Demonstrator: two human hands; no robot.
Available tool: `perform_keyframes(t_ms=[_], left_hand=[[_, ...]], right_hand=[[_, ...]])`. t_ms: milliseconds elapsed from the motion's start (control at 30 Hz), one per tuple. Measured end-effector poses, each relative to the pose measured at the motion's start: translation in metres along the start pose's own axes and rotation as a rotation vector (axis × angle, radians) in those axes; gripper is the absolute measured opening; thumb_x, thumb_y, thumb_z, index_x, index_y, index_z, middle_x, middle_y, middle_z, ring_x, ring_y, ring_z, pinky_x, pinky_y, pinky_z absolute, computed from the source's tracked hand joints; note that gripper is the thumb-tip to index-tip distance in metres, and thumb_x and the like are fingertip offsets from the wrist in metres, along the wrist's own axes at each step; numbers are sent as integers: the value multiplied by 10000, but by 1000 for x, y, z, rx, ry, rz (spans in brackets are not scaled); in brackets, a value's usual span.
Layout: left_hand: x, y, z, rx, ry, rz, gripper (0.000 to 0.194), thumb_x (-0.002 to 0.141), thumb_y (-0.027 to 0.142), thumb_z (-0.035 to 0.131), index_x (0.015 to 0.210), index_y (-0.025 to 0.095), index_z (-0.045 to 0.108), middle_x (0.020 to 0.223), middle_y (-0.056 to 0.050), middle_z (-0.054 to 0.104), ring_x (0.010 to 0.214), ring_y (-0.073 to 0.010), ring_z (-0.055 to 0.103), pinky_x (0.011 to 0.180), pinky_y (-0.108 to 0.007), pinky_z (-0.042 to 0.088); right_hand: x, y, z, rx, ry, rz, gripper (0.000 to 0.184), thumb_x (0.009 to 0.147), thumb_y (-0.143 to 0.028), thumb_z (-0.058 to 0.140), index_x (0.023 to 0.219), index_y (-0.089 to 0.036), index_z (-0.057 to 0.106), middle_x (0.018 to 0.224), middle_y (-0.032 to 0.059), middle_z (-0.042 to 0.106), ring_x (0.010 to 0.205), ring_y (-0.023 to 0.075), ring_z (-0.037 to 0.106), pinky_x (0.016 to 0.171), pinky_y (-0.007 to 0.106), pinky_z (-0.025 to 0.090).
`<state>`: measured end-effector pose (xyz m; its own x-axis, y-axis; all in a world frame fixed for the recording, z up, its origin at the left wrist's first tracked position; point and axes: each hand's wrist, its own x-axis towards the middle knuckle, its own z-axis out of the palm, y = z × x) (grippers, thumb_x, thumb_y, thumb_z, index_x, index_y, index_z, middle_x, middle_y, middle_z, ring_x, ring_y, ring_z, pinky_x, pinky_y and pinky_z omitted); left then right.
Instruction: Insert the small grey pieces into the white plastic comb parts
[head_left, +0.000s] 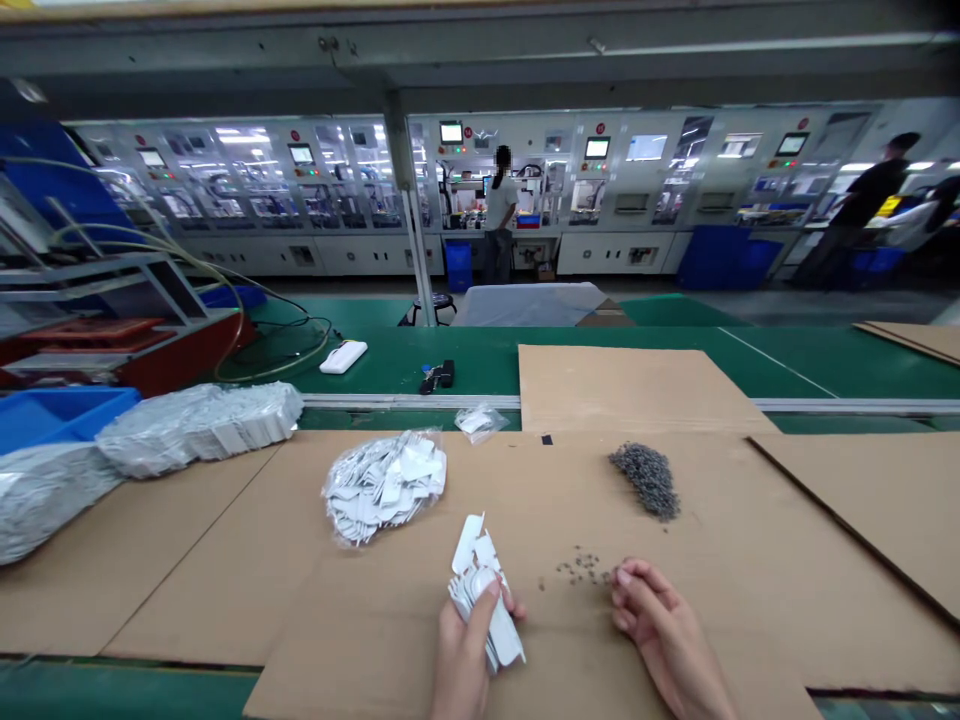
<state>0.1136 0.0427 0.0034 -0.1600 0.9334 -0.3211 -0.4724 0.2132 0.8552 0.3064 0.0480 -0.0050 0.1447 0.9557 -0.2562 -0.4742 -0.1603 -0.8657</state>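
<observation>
My left hand [466, 640] is closed around several flat white plastic parts [480, 590], held in a loose stack above the cardboard. To its right, my right hand [660, 625] has thumb and fingertips pressed together at the edge of a scatter of small dark parts [581, 568]. Whatever sits between those fingertips is too small to make out. Farther back lies a heap of the same kind of small grey parts [649, 482]. A clear plastic bag of white plastic parts [386, 485] rests beyond my left hand.
Cardboard sheets [360, 620] cover the bench. Wrapped stacks of white parts [202, 425] and a blue bin [67, 415] stand at left, near a red-based machine [120, 340]. A small bag [480, 422], black clips [437, 376] and a white device [343, 357] lie farther back. People stand beyond.
</observation>
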Motion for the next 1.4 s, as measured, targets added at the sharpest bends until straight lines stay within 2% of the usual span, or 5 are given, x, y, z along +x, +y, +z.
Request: perform_keyframes(t_ms=[167, 367, 533, 767, 1400], left_hand=[[-2, 1, 7, -31, 132, -67, 383, 508, 365, 713, 737, 102, 553, 598, -60, 617, 503, -210, 593, 462, -311, 496], [3, -8, -1, 13, 167, -70, 368, 529, 376, 686, 741, 101, 566, 569, -46, 613, 502, -197, 582, 418, -262, 463], [1, -6, -2, 200, 133, 57, 303, 534, 312, 711, 691, 79, 598, 625, -59, 634, 591, -191, 580, 519, -241, 464], [-1, -4, 1, 168, 143, 67, 346, 549, 312, 706, 777, 70, 608, 730, -98, 654, 664, -223, 592, 582, -279, 478], [3, -16, -3, 171, 171, 45, 418, 497, 381, 717, 755, 76, 596, 685, -100, 649, 651, -245, 598, 549, -290, 491]], right_hand=[[-14, 21, 32, -31, -57, 32, 218, 582, -335, 695, 718, -182, 620, 669, 40, 588, 598, 172, 537, 481, 267, 442], [-23, 37, 55, -240, -128, -150, 171, 579, -344, 691, 623, -186, 641, 690, 68, 649, 707, 210, 582, 686, 313, 464], [-25, 42, 55, -256, -218, -203, 136, 603, -324, 673, 618, -190, 655, 661, 67, 643, 682, 203, 585, 655, 305, 457], [-23, 45, 53, -275, -213, -222, 129, 623, -322, 660, 630, -193, 657, 678, 73, 649, 700, 212, 592, 658, 307, 458], [-17, 44, 54, -133, -154, -25, 245, 543, -294, 734, 684, -162, 583, 666, 31, 606, 632, 147, 552, 605, 240, 451]])
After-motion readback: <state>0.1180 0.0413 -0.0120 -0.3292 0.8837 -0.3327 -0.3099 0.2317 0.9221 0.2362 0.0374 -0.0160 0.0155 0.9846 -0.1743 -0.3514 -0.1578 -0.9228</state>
